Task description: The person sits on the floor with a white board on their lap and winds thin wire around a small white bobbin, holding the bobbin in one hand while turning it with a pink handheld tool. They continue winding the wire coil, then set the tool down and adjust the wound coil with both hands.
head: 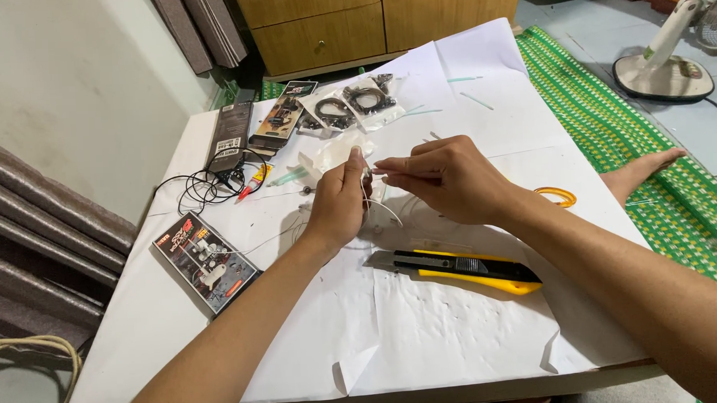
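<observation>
Pinching a thin white wire [382,208] between left hand [338,198] and right hand [453,178], both closed tight, just above the paper-covered surface [427,334]. Could slip out if pulled hard. Could hurt on the yellow box cutter [460,269] lying just below the hands.

A thin white wire [381,207], apparently looped, hangs curved just above the paper-covered surface [427,334], pinched between both hands' fingertips.

Matt white paper [427,334]; glossy yellow plastic knife [456,269]
</observation>
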